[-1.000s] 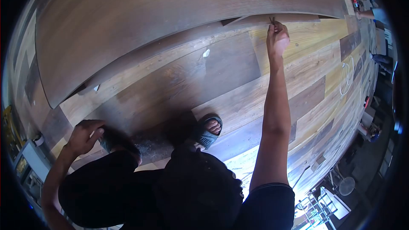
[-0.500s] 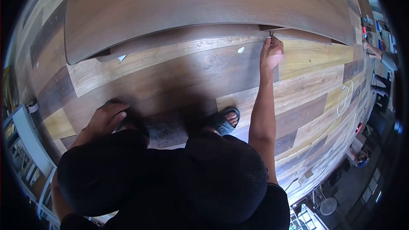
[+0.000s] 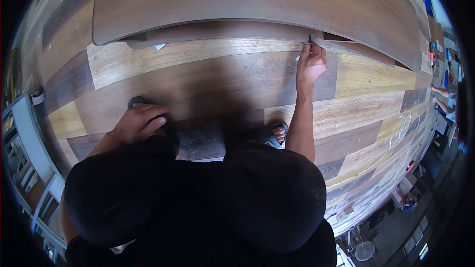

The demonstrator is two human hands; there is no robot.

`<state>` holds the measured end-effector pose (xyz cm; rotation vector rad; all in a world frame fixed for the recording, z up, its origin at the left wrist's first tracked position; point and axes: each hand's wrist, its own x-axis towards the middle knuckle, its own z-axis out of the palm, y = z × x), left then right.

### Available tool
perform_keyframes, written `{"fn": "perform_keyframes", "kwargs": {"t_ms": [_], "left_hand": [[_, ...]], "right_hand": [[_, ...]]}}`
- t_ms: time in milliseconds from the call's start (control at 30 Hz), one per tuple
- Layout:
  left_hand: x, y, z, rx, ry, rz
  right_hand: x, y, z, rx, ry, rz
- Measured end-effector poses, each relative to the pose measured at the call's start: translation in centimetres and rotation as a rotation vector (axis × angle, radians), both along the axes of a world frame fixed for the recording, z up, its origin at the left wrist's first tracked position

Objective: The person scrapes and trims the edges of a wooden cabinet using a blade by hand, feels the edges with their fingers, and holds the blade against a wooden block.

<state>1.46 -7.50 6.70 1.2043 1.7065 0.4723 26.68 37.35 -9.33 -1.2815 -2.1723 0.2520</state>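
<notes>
A large brown wood-grain panel (image 3: 257,0) lies across the top of the view, with a narrower board (image 3: 222,30) set under its near edge. My right hand (image 3: 311,66) reaches to that board, its fingers pinched together around a small, dark, thin piece too small to name. The fingertips are close against the board, just left of a dark gap. Over my left knee hangs my left hand (image 3: 143,122), its fingers loosely bent and apart, holding nothing. A white scrap by the right fingers is partly covered.
The floor (image 3: 208,79) is patchwork wood-look planks. A pale scrap (image 3: 160,47) lies by the board's left end. A white cord (image 3: 402,128) is coiled at right. Light metal frames (image 3: 37,143) stand at left. Another person's hands (image 3: 439,98) show at the far right edge.
My right hand has moved left along the board, from right of the dark gap's left edge to left of it. The view has shifted a little; my left hand stays by the knee.
</notes>
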Motion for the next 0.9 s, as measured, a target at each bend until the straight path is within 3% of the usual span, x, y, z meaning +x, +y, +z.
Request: {"fn": "perform_keyframes", "kwargs": {"t_ms": [633, 900], "left_hand": [[-1.2, -3.5, -0.1, 0.153, -0.038, 0.029], [-3.4, -5.6, 0.5, 0.064, -0.101, 0.068]], "right_hand": [[-11.2, -13.1, 1.0, -0.082, -0.079, 0.145], [-15.7, -19.6, 1.0, -0.070, -0.052, 0.301]]}}
